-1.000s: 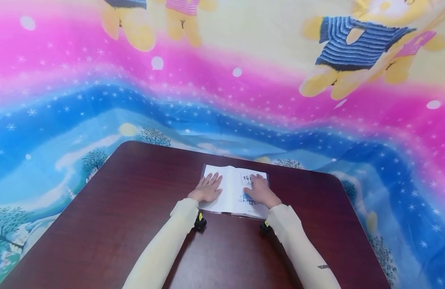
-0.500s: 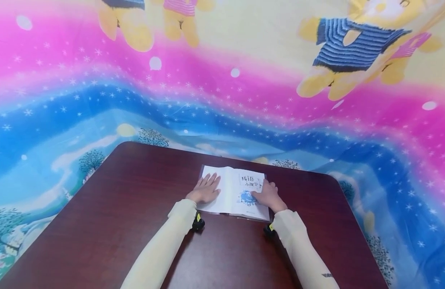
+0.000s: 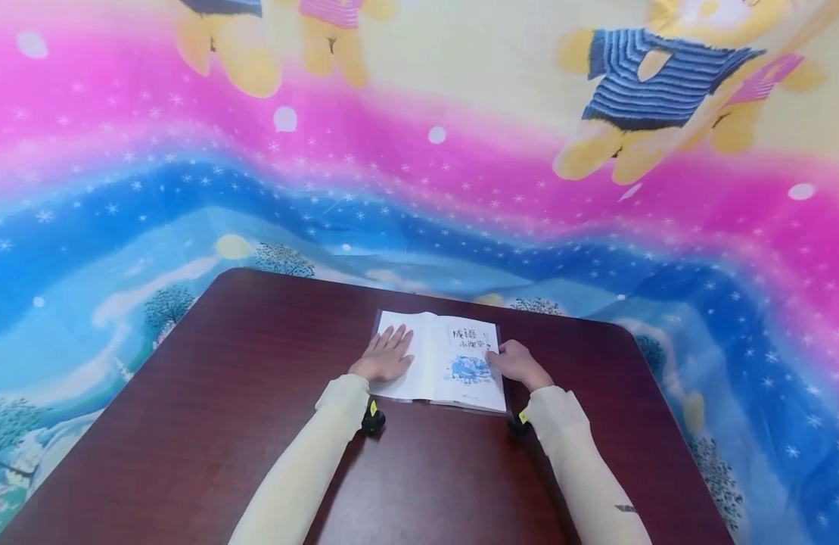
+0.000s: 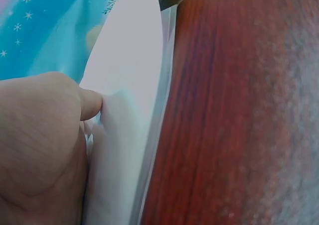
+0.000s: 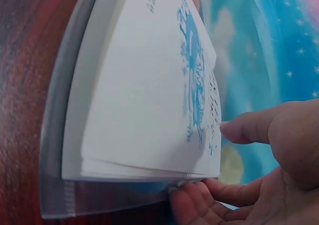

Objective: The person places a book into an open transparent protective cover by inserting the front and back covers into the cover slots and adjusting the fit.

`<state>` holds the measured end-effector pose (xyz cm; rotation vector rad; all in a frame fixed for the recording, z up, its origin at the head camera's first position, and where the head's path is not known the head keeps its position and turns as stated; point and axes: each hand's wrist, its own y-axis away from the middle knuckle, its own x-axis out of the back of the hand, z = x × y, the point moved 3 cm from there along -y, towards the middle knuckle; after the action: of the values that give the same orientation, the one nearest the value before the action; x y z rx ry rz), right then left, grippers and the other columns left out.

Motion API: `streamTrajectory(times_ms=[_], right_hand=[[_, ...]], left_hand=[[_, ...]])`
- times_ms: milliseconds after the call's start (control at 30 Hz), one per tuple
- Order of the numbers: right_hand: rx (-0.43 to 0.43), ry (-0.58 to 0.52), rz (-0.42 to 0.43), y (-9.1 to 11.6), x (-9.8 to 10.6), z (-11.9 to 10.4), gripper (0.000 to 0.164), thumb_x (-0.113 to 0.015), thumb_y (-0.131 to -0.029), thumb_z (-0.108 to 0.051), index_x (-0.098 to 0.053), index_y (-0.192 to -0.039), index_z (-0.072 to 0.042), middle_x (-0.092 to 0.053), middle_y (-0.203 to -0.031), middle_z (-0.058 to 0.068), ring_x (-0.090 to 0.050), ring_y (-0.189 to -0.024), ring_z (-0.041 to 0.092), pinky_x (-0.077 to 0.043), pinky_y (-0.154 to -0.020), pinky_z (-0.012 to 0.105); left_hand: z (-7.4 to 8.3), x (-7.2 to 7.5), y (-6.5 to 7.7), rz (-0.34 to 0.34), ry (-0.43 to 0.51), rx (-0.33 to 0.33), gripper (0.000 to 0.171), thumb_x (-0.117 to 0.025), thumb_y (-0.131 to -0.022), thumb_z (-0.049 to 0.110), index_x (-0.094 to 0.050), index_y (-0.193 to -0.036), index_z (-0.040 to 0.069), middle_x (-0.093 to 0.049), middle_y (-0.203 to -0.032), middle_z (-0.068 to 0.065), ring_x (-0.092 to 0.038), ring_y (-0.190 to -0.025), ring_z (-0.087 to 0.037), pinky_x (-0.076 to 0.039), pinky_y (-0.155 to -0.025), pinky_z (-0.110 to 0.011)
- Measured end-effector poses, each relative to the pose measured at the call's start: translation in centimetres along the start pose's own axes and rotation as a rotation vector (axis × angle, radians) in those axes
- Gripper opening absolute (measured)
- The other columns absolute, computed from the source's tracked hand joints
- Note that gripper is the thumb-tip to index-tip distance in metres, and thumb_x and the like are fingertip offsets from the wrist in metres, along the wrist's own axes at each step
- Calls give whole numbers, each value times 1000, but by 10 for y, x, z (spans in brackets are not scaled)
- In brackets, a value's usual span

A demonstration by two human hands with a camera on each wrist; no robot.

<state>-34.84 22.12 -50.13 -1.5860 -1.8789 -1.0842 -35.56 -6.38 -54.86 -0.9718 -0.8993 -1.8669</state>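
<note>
An open book (image 3: 470,386) in a clear plastic cover lies on the dark red-brown table. Its left page (image 4: 124,51) is blank white; the right one carries Chinese characters and a blue drawing. My left hand (image 3: 385,359) rests flat on the left page with fingers spread. At the book's right edge is my right hand (image 3: 521,365), its thumb (image 5: 244,128) on the printed page and its curled fingers (image 5: 192,200) against the page edges, beside the cover flap. How many leaves lie between thumb and fingers cannot be told.
The book lies near the far edge of the table (image 3: 256,424). A patterned cloth (image 3: 419,212) with teddy bears, snowflakes and trees hangs behind and around the table. A black wrist device (image 3: 373,418) is strapped under the left sleeve, another (image 3: 517,425) under the right.
My right hand has slid right from the middle of the printed page to its outer edge, uncovering the characters and drawing. My left hand stays on the left page.
</note>
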Motion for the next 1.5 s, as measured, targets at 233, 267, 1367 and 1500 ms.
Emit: streamTrajectory(times_ms=[233, 267, 1367, 1500], right_hand=[[-10, -77, -47, -1, 0, 4, 32, -57, -102, -28, -67, -95, 1, -50, -65, 1, -46, -56, 14, -43, -60, 28], [-13, -84, -47, -3, 1, 6, 32, -57, -102, -28, -68, -95, 1, -52, -66, 1, -47, -56, 15, -43, -59, 28], [-54, -112, 45, 5, 4, 2, 44, -67, -96, -23, -56, -124, 8, -62, -116, 22, -60, -97, 30, -51, -85, 41], [-58, -144, 16, 3, 2, 4, 45, -67, -96, -23, -55, -126, 10, -61, -117, 23, -60, -98, 31, -52, -86, 42]], left_hand=[[1, 1, 6, -3, 15, 7, 65, -25, -109, 42, -6, -165, 15, 3, -172, -4, 8, -158, -27, 7, -127, -47], [2, 2, 7, -4, 17, 5, 65, -25, -109, 42, -6, -165, 15, 3, -172, -4, 9, -158, -27, 7, -127, -47], [-2, -1, -4, 0, -12, -3, 66, -23, -108, 46, -5, -165, 17, 4, -172, -2, 9, -158, -26, 8, -127, -47], [-2, 1, -3, 4, -14, -9, 66, -23, -108, 45, -5, -165, 17, 4, -172, -3, 9, -158, -26, 8, -127, -47]])
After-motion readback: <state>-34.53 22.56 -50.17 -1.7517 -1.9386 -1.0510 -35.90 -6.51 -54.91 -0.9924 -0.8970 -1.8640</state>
